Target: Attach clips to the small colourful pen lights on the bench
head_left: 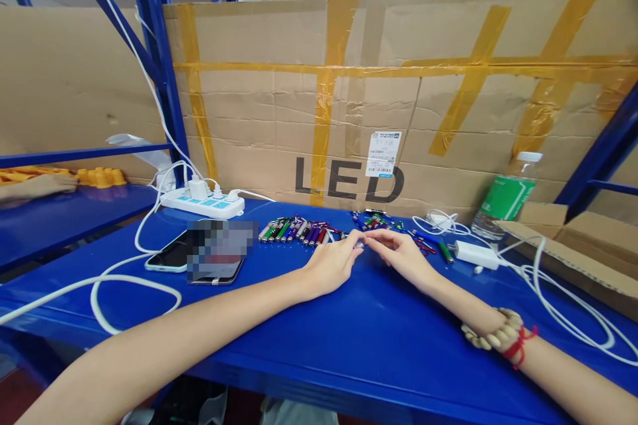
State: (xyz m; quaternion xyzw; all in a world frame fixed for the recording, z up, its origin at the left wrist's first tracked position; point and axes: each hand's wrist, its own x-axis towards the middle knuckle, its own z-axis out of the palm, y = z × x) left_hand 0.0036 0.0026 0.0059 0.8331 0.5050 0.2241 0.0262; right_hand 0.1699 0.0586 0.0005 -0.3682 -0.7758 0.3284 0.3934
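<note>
My left hand (pixel 333 264) and my right hand (pixel 401 257) meet over the middle of the blue shelf (pixel 349 339). Thumb and fingers are pinched together on both, fingertips touching around a small pale piece that is mostly hidden. Just left of them lies a row of small shiny metal tubes (pixel 294 231) in green, blue, purple, red and silver, set side by side. Behind my hands is a loose heap of similar coloured small parts (pixel 373 220). To the right of my right hand rests a green tube (pixel 445 252), apart from it.
At left lie two phones (pixel 169 251), one partly blurred, below a white power strip (pixel 204 202) with trailing cables. A white charger (pixel 477 254), bottle (pixel 506 198) and open cardboard box (pixel 578 259) stand right. Cardboard forms the back. Another person's hand (pixel 47 184) is far left.
</note>
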